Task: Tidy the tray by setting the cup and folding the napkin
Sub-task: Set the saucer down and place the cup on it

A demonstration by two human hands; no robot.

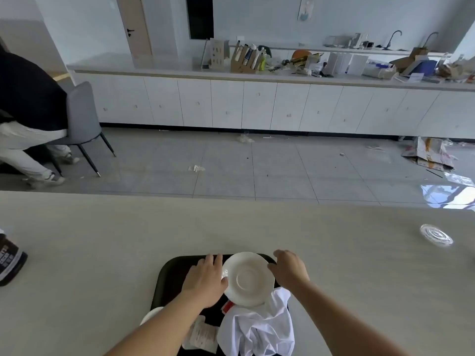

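Note:
A black tray (169, 273) lies on the pale table in front of me. A white saucer (248, 278) is held tilted above the tray's far half. My left hand (205, 280) grips its left rim and my right hand (289, 269) grips its right rim. A crumpled white napkin (259, 327) lies on the tray's near right part, just below the saucer. A white rounded object, maybe the cup (151, 314), shows at the tray's left edge, mostly hidden by my left forearm. Crumpled paper packets (201, 337) and a small red packet (227, 307) lie on the tray.
A dark labelled container (10, 260) stands at the table's left edge. A clear glass dish (436, 234) sits at the far right of the table. Beyond the table, a person sits on a grey chair (82, 116) at the left, with a cluttered counter behind.

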